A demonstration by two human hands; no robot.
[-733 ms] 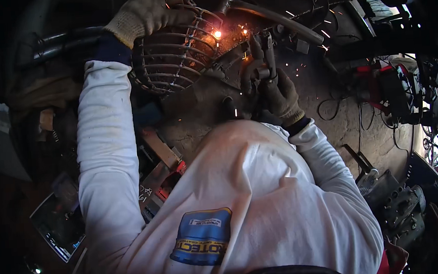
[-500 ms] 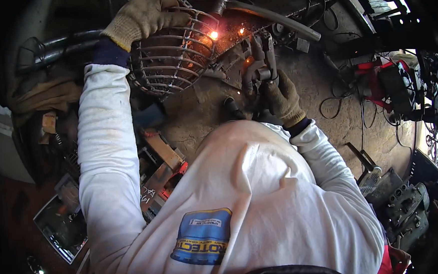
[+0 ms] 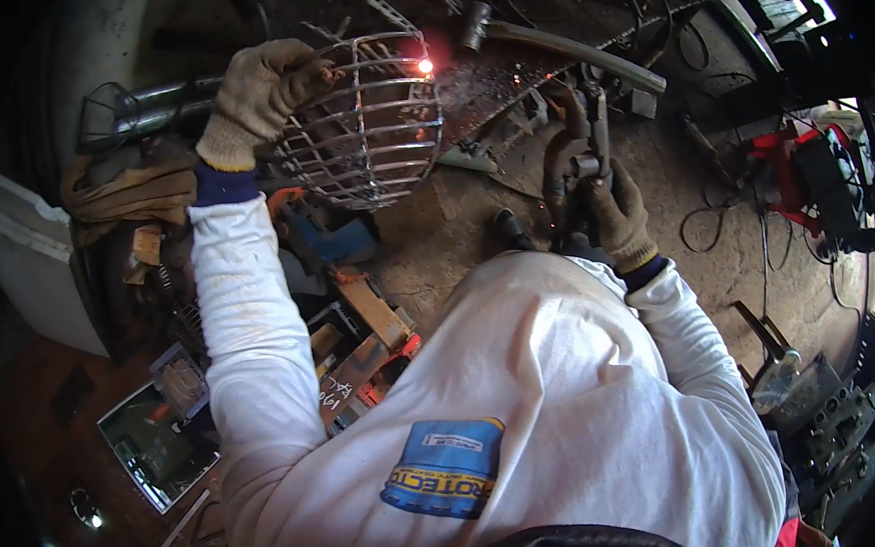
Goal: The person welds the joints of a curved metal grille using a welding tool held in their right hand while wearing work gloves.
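Note:
My left hand [image 3: 259, 102], in a tan knit glove, is closed on the upper left rim of a round cage of welded metal bars [image 3: 363, 130]. The cage hangs tilted beside the bench edge. A small bright orange-white spot glows on its upper right bar, with red glare around it and sparks to the right. My right hand [image 3: 619, 220], gloved too, is closed at the lower end of dark metal jaws and bars [image 3: 577, 150] that look like a vise or clamp. What its fingers grip is hidden.
A hammer [image 3: 564, 49] lies at the far edge of the bench. Metal tubes [image 3: 162, 108] and brown cloth [image 3: 132, 189] are at left. Boxes and tools [image 3: 375, 312] stand on the floor by my left arm. Cables [image 3: 710, 227] and red equipment [image 3: 780, 177] are at right.
The whole view has shifted. The cage has swung down and left from the bench and turned, its bars now facing me more. The glow has shrunk. My right hand stays by the dark metal jaws.

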